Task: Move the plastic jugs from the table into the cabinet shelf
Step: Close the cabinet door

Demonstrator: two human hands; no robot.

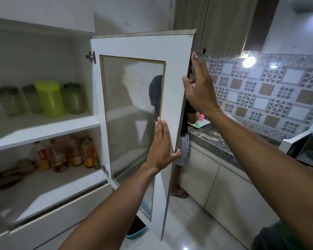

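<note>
A lime-green plastic jug (50, 99) stands on the cabinet's upper shelf (43, 127), among three clear green-tinted jugs with dark lids (74, 99). The white cabinet door (173, 51) with a glass pane hangs open. My left hand (161, 147) lies flat against the door's inner face near its free edge, fingers straight, thumb hooked round the edge. My right hand (200, 87) is open at the door's outer edge, higher up, fingers spread; I cannot tell whether it touches the door. Neither hand holds anything.
Several sauce bottles (67, 154) stand on the lower shelf. Another person stands behind the door at a dark stone counter (211, 141) with a pink cup (201, 117). A white appliance (307, 147) sits at the right. A teal tub (136, 230) is on the floor.
</note>
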